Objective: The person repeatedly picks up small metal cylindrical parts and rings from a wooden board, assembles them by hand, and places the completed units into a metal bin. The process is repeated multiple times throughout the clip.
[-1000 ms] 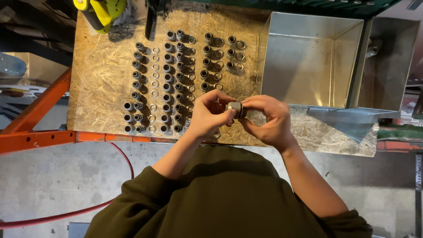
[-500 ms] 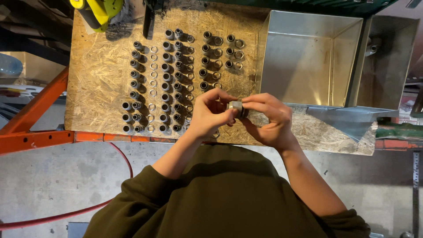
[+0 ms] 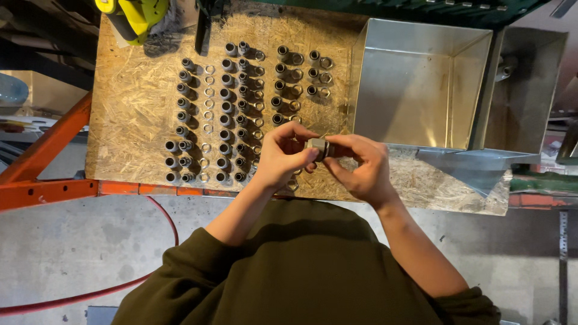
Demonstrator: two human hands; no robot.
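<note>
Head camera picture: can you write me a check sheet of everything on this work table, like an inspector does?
Surface: chipboard bench top on an orange steel rail.
Job's things: small metal fitting held between both hands; rows of like fittings and rings laid on the board.
Clutter: yellow-green power tool at the back edge.
Hands: left hand and right hand both pinch the fitting.
Cables: red hose on the floor.
Surroundings: two open metal bins, concrete floor.
</note>
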